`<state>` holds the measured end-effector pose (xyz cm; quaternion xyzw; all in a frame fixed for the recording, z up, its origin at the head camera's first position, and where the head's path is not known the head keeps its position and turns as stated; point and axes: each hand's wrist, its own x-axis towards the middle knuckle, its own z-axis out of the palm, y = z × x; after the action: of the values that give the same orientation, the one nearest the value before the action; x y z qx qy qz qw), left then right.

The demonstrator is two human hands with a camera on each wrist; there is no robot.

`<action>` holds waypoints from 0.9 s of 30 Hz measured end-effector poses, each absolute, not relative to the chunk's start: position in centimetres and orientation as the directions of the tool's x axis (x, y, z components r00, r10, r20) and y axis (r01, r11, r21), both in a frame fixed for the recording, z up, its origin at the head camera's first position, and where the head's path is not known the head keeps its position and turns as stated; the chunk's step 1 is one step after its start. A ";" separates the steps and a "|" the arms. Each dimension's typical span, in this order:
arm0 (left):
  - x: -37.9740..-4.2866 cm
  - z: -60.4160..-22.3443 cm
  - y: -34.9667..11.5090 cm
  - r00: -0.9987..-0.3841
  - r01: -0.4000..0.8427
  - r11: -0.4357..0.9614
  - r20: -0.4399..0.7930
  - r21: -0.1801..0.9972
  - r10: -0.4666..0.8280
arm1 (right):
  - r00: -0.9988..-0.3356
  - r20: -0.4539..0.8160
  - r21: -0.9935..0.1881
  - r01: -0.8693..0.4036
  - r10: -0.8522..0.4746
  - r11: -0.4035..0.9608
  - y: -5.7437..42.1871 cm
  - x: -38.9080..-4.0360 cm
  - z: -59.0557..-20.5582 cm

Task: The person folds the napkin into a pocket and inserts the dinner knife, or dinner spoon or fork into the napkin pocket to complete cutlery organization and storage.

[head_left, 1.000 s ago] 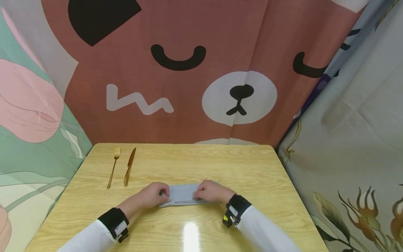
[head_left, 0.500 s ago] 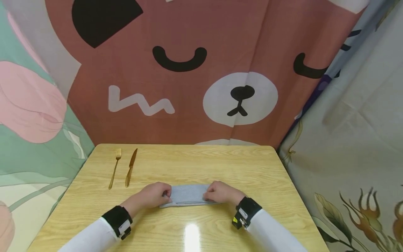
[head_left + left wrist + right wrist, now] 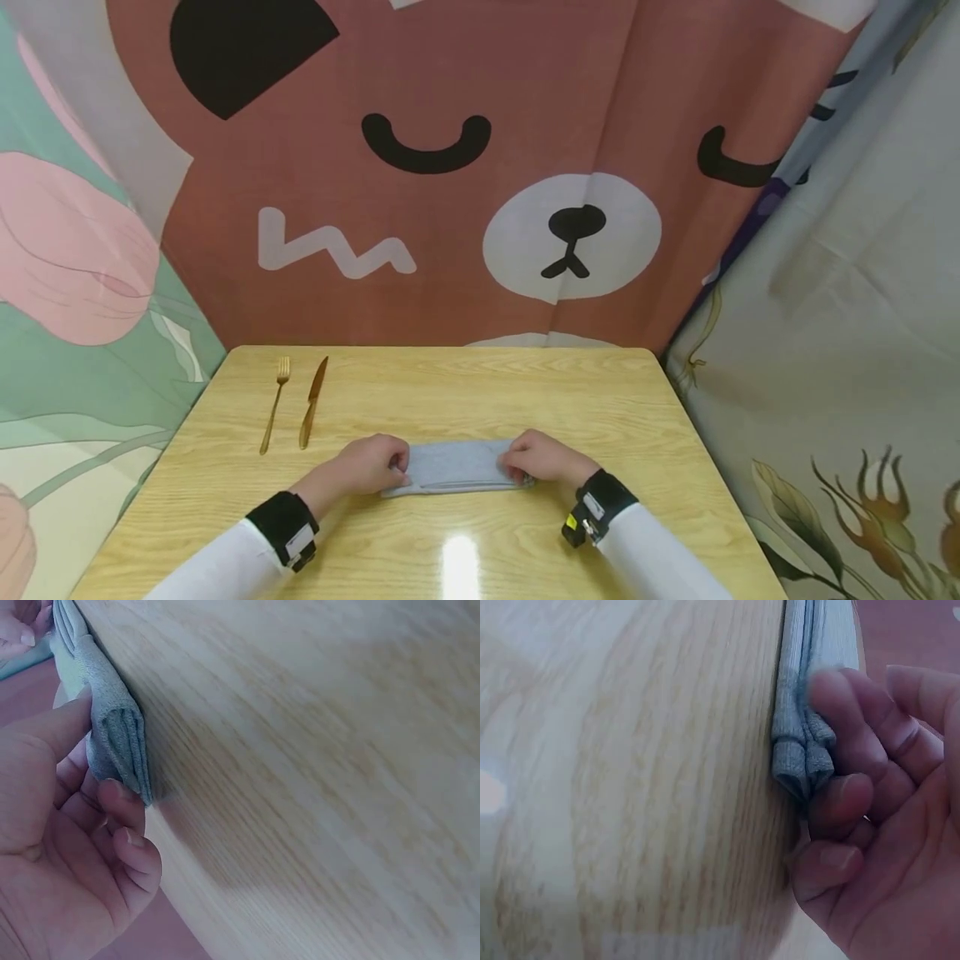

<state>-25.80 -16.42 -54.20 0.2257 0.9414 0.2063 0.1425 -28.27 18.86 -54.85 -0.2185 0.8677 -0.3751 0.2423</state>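
Note:
A grey-blue cloth (image 3: 459,465), folded into a long narrow strip of several layers, lies crosswise on the wooden table. My left hand (image 3: 366,465) pinches its left end; in the left wrist view the thumb presses on the upper face of the cloth (image 3: 106,686) and curled fingers sit at the layered end. At the right end, my right hand (image 3: 549,457) holds the cloth with bent fingers. The right wrist view shows the fold ends of the cloth (image 3: 789,724) tucked against these fingers, with one fingertip on top.
A gold fork (image 3: 274,408) and a gold knife (image 3: 312,404) lie side by side at the table's back left. The wooden table (image 3: 480,375) ends at a hanging brown curtain (image 3: 450,300) with a bear face. More printed curtains hang left and right.
My right hand has slid rightward along the cloth to its right end, uncovering more of it. The left hand stays at the left end.

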 end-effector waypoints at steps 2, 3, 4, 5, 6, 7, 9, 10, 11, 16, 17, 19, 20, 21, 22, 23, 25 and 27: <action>-25.8 -54.3 -16.3 -0.860 0.361 0.816 -0.178 0.451 0.478 | -0.791 -0.263 -0.760 -0.183 -0.552 0.624 19.1 -28.4 -54.9; -25.8 -54.3 -16.3 -0.862 0.359 0.819 -0.178 0.448 0.475 | -0.794 -0.269 -0.756 -0.177 -0.546 0.630 19.1 -28.4 -54.8; -25.8 -54.4 -16.2 -0.864 0.355 0.822 -0.179 0.446 0.471 | -0.796 -0.275 -0.749 -0.175 -0.540 0.639 19.1 -28.4 -54.8; -25.8 -54.4 -16.2 -0.866 0.352 0.825 -0.180 0.442 0.466 | -0.798 -0.280 -0.742 -0.173 -0.534 0.647 19.1 -28.4 -54.7; -25.8 -54.4 -16.1 -0.868 0.345 0.828 -0.184 0.442 0.460 | -0.799 -0.284 -0.733 -0.174 -0.529 0.657 19.0 -28.4 -54.6; -25.7 -54.4 -16.1 -0.871 0.340 0.829 -0.185 0.444 0.456 | -0.800 -0.288 -0.726 -0.177 -0.527 0.665 19.0 -28.3 -54.5; -25.6 -54.4 -16.1 -0.875 0.330 0.829 -0.182 0.452 0.448 | -0.800 -0.291 -0.716 -0.181 -0.524 0.674 19.0 -28.3 -54.5; -25.5 -54.4 -16.1 -0.878 0.325 0.828 -0.179 0.457 0.444 | -0.799 -0.292 -0.716 -0.181 -0.525 0.674 19.0 -28.2 -54.6; -25.4 -54.4 -16.1 -0.881 0.321 0.827 -0.174 0.462 0.440 | -0.799 -0.293 -0.713 -0.183 -0.525 0.676 19.0 -28.2 -54.6; -25.3 -54.7 -16.5 -0.894 0.338 0.808 -0.104 0.483 0.437 | -0.798 -0.285 -0.721 -0.187 -0.531 0.668 19.1 -27.7 -54.7; -25.2 -54.8 -16.6 -0.895 0.346 0.804 -0.087 0.483 0.438 | -0.797 -0.282 -0.723 -0.190 -0.535 0.665 19.2 -27.7 -54.7; -25.2 -55.0 -16.8 -0.895 0.365 0.799 -0.055 0.478 0.442 | -0.793 -0.278 -0.730 -0.192 -0.542 0.656 19.2 -27.5 -54.6; -25.2 -55.1 -17.0 -0.895 0.374 0.798 -0.041 0.473 0.444 | -0.792 -0.276 -0.729 -0.197 -0.545 0.655 19.2 -27.4 -54.6; -25.3 -55.1 -17.1 -0.895 0.383 0.801 -0.031 0.461 0.446 | -0.791 -0.277 -0.726 -0.199 -0.545 0.658 19.2 -27.3 -54.6; -25.3 -55.1 -17.2 -0.892 0.394 0.797 -0.019 0.458 0.452 | -0.792 -0.280 -0.723 -0.198 -0.543 0.662 19.2 -27.3 -54.6; -25.4 -55.1 -17.3 -0.890 0.401 0.798 -0.016 0.451 0.456 | -0.793 -0.284 -0.715 -0.199 -0.538 0.671 19.3 -27.3 -54.5; -25.7 -54.8 -17.5 -0.885 0.408 0.799 -0.023 0.443 0.464 | -0.799 -0.292 -0.698 -0.197 -0.525 0.689 19.3 -27.4 -54.5; -26.1 -54.5 -17.7 -0.878 0.406 0.799 -0.053 0.443 0.475 | -0.814 -0.292 -0.680 -0.193 -0.503 0.707 19.4 -27.7 -54.3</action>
<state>-26.08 -17.67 -54.50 0.2331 0.9450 0.2146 0.0808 -27.68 19.40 -54.33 -0.1947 0.8934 -0.3296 0.2350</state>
